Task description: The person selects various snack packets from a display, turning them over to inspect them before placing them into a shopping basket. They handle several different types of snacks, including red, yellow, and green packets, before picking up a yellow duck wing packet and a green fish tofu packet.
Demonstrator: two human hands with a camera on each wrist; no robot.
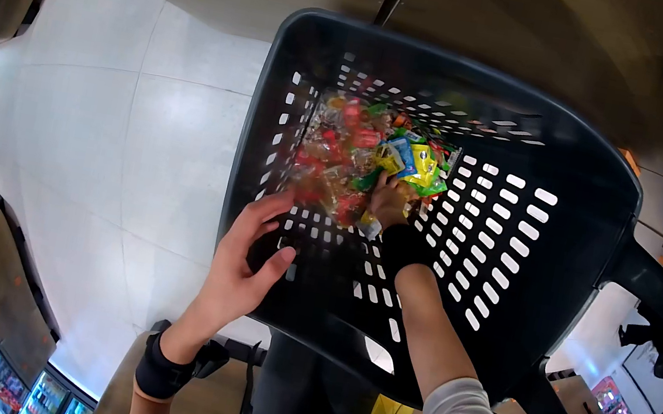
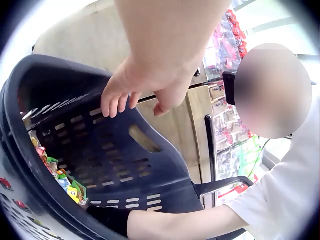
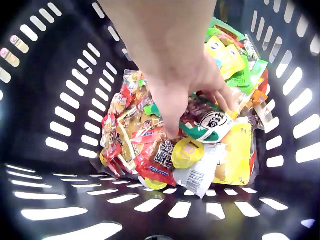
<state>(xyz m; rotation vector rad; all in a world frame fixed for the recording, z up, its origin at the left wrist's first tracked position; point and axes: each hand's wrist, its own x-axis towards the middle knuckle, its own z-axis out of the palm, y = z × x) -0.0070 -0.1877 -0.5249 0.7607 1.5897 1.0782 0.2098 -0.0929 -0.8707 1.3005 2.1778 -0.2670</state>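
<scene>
Your right hand (image 3: 182,85) pinches the green and white packet (image 3: 206,133) under it, on the pile (image 3: 145,125) at the basket's (image 1: 575,157) bottom; your left hand (image 1: 241,269), fingers apart, is farther away, by the near left corner.

Black slotted basket (image 1: 577,148); packets (image 1: 341,151) heaped on bottom: red wrappers (image 3: 149,159), flat yellow packet (image 3: 237,156), white barcoded packet (image 3: 196,177).
</scene>
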